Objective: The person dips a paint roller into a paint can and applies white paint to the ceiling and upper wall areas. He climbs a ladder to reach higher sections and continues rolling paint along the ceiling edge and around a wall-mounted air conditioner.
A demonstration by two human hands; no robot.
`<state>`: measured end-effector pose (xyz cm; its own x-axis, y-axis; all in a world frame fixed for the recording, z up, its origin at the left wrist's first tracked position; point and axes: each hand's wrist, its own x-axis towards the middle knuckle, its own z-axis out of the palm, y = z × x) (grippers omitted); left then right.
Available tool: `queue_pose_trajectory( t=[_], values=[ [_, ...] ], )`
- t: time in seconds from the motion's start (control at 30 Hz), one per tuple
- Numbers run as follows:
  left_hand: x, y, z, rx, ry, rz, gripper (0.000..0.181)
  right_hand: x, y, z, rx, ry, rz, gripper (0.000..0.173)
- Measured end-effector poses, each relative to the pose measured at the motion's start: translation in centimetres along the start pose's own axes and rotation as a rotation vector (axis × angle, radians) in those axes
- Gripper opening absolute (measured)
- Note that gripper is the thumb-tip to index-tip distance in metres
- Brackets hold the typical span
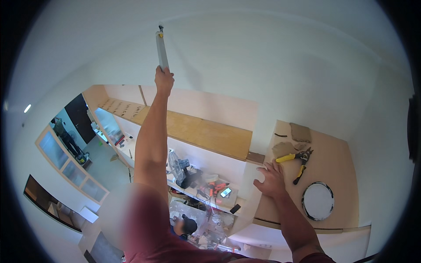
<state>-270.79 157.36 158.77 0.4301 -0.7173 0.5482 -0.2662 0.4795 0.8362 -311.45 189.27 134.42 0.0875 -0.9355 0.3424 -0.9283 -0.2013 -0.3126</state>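
My left hand (164,80) is raised and grips the lower end of a long pale bar (161,51), with a yellow part and a small dark metal piece at its upper end. That tip is at the upper wall, by the ceiling line. My right hand (272,179) rests with spread fingers at the left edge of a wooden board top (342,171), holding nothing. Its fingertips are beside the yellow handle of open aviation snips (301,159). To the right of the hand lies a white disc (318,201) with a dark, patchy rim.
Brown scraps (300,132) lie behind the snips. A plywood shelf (207,130) runs along the wall. Below are a fan (177,167), an orange power drill (219,188), a lit phone (226,192) and a person in a dark cap (189,226). Another person (65,136) stands far left.
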Motion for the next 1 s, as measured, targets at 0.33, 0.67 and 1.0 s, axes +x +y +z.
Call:
queue_pose_trajectory(
  t=[0.33,0.67,1.0],
  values=[
    [-2.6,-1.9,7.8,0.017,-0.033,0.2,0.055,0.1,-0.2,-0.1,-0.014,-0.007,-0.011,0.055],
    [-17.6,1.2,19.3,-0.113,-0.125,0.413,0.051,0.3,-0.1,0.2,-0.032,0.004,-0.013,0.053],
    [-14.7,-2.8,14.4,-0.047,-0.269,0.401,0.05,0.0,0.4,0.3,-0.014,0.032,-0.017,0.052]
  ],
)
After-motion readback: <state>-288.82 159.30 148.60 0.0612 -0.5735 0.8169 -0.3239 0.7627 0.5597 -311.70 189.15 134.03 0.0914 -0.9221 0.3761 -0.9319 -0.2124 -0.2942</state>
